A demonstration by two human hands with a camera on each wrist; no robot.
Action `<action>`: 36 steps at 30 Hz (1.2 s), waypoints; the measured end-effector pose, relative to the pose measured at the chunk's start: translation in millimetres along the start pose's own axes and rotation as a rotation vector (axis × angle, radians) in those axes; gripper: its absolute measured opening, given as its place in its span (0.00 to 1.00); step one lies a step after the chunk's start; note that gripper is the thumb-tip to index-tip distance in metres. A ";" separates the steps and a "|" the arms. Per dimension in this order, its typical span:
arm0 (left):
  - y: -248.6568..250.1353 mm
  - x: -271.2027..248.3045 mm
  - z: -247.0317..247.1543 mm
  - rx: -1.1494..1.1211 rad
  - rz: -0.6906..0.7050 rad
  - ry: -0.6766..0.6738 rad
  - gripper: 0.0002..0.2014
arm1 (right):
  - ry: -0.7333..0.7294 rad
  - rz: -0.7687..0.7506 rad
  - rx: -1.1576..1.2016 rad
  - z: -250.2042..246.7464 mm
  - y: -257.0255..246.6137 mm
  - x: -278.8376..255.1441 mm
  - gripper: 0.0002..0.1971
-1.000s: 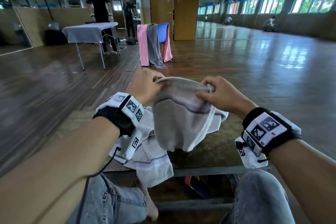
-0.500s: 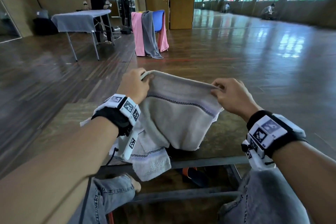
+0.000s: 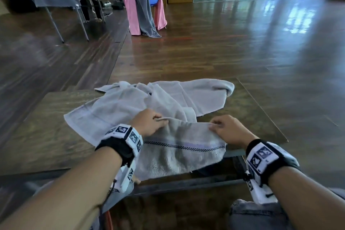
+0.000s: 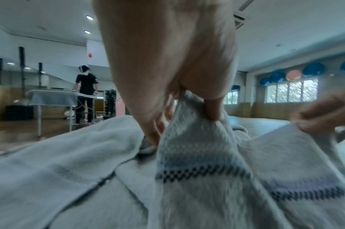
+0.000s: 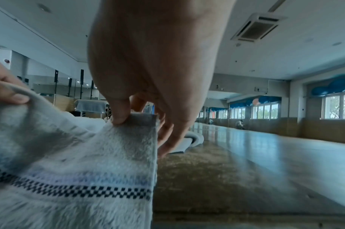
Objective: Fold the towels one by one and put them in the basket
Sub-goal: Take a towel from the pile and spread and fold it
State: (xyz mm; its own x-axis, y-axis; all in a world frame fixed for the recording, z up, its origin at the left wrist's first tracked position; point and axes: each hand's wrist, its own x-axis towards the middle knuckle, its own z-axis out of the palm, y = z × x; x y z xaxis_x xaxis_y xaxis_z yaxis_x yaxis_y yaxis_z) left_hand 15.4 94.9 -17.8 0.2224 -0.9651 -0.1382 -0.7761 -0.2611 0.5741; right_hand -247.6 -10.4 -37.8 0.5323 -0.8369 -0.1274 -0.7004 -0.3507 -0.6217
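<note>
The left hand (image 3: 149, 124) and right hand (image 3: 228, 129) each pinch a corner of a grey towel (image 3: 179, 155) between thumb and fingers, holding its top edge just above the counter (image 3: 46, 136). The towel's checked-stripe end drapes over the counter's near edge. Behind it, more grey towels (image 3: 168, 99) lie rumpled across the counter.

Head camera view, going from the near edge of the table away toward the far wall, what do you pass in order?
The towel with the checkered stripe pinched by the left hand and right hand → the heap of grey towels on the table → bare wooden floor → the chair draped with pink and grey towels.
</note>
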 end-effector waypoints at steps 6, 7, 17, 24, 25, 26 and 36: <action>3.5 20.2 29.7 0.029 -0.046 0.047 0.28 | -0.049 -0.030 0.201 40.4 -0.1 27.9 0.11; 3.4 21.7 33.0 0.015 -0.048 0.064 0.27 | -0.056 -0.035 0.215 46.7 -2.4 31.1 0.10; 36.9 31.0 27.5 -0.290 0.085 0.119 0.20 | 0.072 -0.045 0.580 40.6 -29.4 26.5 0.14; 116.1 32.9 -19.3 -0.835 0.243 0.264 0.06 | 0.454 -0.331 0.599 -44.2 -59.4 12.9 0.05; 126.0 32.4 -24.8 -0.945 0.260 0.239 0.06 | 0.513 -0.393 0.587 -55.4 -62.0 8.9 0.05; 133.8 32.4 -29.1 -1.033 0.284 0.196 0.07 | 0.571 -0.447 0.582 -64.8 -63.4 4.5 0.05; 72.0 40.9 8.2 -0.020 0.154 0.097 0.25 | 0.354 -0.024 0.070 -56.6 22.1 -13.9 0.10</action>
State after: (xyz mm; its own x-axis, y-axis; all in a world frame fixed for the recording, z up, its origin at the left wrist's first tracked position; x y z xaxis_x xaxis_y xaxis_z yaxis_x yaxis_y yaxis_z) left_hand -36.2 36.4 11.2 0.1588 -0.9868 0.0307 -0.7936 -0.1091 0.5986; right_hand -297.4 -30.3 -6.0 0.3419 -0.9267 0.1558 -0.6489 -0.3527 -0.6742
